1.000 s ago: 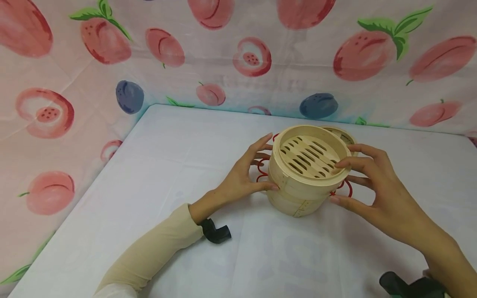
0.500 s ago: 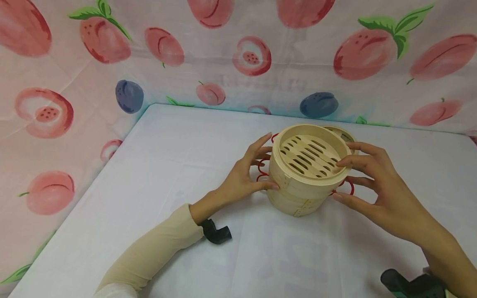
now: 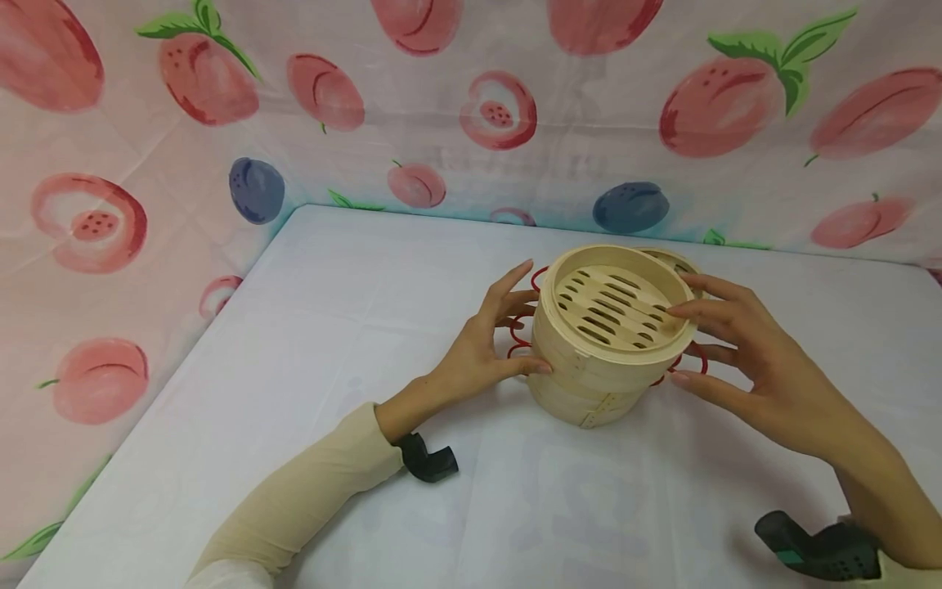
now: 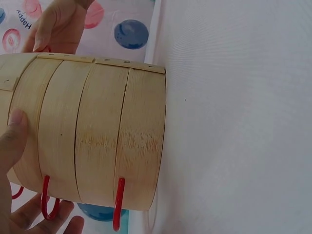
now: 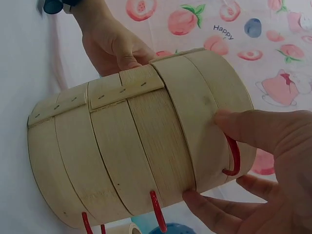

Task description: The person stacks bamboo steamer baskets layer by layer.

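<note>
A steamer stack (image 3: 581, 384) of three pale bamboo tiers is seated upright on the bench (image 3: 353, 343), right of its middle. The slatted base of the top tier (image 3: 614, 303) is exposed from above, enclosed by a raised round rim. Red loops (image 4: 118, 204) are fixed to the walls of the tiers. In the right wrist view, the wall of the top tier is seen slightly proud of the tier below; whether it is fully seated cannot be told.

The stack is held from one side by the left hand (image 3: 478, 348): the thumb is laid against the near wall and the other fingers are spread around the side, close to the loops, with the index finger raised. On the opposite side, the top tier is gripped by the right hand (image 3: 773, 376). Its thumb is pressed to the wall beside a loop, and its other fingers are placed at the rim and around the wall, set well apart from the thumb.

Behind the stack, a round slatted piece (image 3: 680, 263) is partly hidden by it. The bench is covered in white, and a fruit-printed cloth (image 3: 368, 155) is hung behind and to the left. The left forearm is covered by a beige sleeve (image 3: 309, 483), and black devices (image 3: 429, 462) are worn at both wrists.
</note>
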`<state>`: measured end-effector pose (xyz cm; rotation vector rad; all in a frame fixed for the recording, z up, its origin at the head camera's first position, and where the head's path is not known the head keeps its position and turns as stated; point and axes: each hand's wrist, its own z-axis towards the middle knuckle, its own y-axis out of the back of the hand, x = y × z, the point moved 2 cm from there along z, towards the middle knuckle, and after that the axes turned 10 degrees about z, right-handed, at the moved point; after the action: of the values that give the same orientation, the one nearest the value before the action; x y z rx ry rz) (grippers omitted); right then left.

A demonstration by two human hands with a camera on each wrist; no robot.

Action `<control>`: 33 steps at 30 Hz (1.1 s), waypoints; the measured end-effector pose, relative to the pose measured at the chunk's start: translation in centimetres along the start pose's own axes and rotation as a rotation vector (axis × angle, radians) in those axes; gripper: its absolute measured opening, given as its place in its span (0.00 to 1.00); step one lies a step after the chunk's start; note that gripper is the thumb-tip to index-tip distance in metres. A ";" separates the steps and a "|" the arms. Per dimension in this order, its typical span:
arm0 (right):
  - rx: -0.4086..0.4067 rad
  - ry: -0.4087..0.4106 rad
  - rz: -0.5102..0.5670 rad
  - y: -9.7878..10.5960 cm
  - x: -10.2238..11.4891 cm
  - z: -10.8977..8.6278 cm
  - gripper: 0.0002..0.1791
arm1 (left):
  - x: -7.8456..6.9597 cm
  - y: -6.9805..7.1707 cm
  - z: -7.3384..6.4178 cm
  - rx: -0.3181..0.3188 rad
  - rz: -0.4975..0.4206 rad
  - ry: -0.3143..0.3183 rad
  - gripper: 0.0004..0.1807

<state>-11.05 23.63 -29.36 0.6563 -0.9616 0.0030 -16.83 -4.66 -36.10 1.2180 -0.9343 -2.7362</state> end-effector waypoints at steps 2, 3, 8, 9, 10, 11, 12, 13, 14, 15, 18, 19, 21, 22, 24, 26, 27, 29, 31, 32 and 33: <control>0.000 -0.008 0.035 0.1 -0.1 0.0 0.47 | 0.0 0.0 0.0 0.001 -0.001 0.002 0.63; 0.000 -0.008 0.054 0.1 -0.2 0.1 0.46 | 0.0 0.0 0.0 0.000 -0.002 0.002 0.63; 0.005 -0.011 0.186 0.3 -0.5 0.0 0.44 | 0.0 0.0 0.1 0.000 -0.011 -0.003 0.63; 0.004 -0.013 0.212 0.3 -0.6 0.0 0.44 | 0.0 0.0 0.1 -0.001 -0.012 -0.002 0.63; 0.002 -0.022 0.229 0.4 -0.7 -0.1 0.44 | 0.0 0.0 0.1 0.000 -0.013 0.000 0.63; -0.002 -0.036 0.242 0.4 -0.8 -0.1 0.44 | 0.0 0.0 0.1 -0.001 -0.013 0.002 0.63; -0.004 -0.043 0.263 0.5 -0.9 -0.1 0.44 | -0.1 0.0 0.1 -0.001 -0.012 0.004 0.64; -0.007 -0.056 0.278 0.5 -0.9 -0.2 0.44 | -0.1 0.0 0.1 -0.001 -0.011 0.006 0.64; -0.009 -0.057 0.302 0.6 -1.0 -0.2 0.44 | -0.1 0.0 0.1 0.000 -0.011 0.009 0.64; -0.011 -0.062 0.314 0.6 -1.1 -0.2 0.44 | -0.1 0.0 0.1 0.000 -0.010 0.012 0.64; 0.001 -0.037 0.385 0.7 -1.3 -0.3 0.43 | -0.1 0.1 0.0 0.000 -0.012 0.014 0.64; 0.004 -0.030 0.404 0.7 -1.3 -0.3 0.43 | -0.1 0.1 0.1 0.002 -0.016 0.014 0.64; 0.010 -0.019 0.429 0.8 -1.4 -0.4 0.43 | -0.1 0.1 0.1 0.004 -0.023 0.013 0.63; 0.009 -0.032 0.423 0.8 -1.4 -0.4 0.43 | -0.1 0.1 0.1 0.005 -0.026 0.013 0.63; 0.006 -0.064 0.399 0.8 -1.4 -0.5 0.44 | 0.0 0.1 0.1 0.007 -0.033 0.013 0.63; 0.003 -0.087 0.383 0.8 -1.4 -0.6 0.44 | 0.0 0.2 0.1 0.008 -0.039 0.009 0.62; 0.004 -0.089 0.384 0.8 -1.4 -0.6 0.44 | 0.0 0.2 0.1 0.008 -0.042 0.007 0.62; 0.004 -0.096 0.384 0.8 -1.4 -0.6 0.44 | 0.1 0.2 0.1 0.008 -0.051 0.006 0.62; 0.002 -0.085 0.397 0.8 -1.5 -0.5 0.44 | 0.1 0.2 0.1 0.008 -0.058 0.006 0.62; 0.002 -0.076 0.405 0.9 -1.6 -0.5 0.43 | 0.2 0.2 0.1 0.008 -0.061 0.006 0.62; 0.002 -0.072 0.403 0.9 -1.6 -0.5 0.43 | 0.2 0.2 0.1 0.008 -0.062 0.008 0.62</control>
<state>-11.88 25.01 -30.31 0.4574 -1.1503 0.3383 -17.09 -4.86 -36.08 1.2790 -0.9228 -2.7748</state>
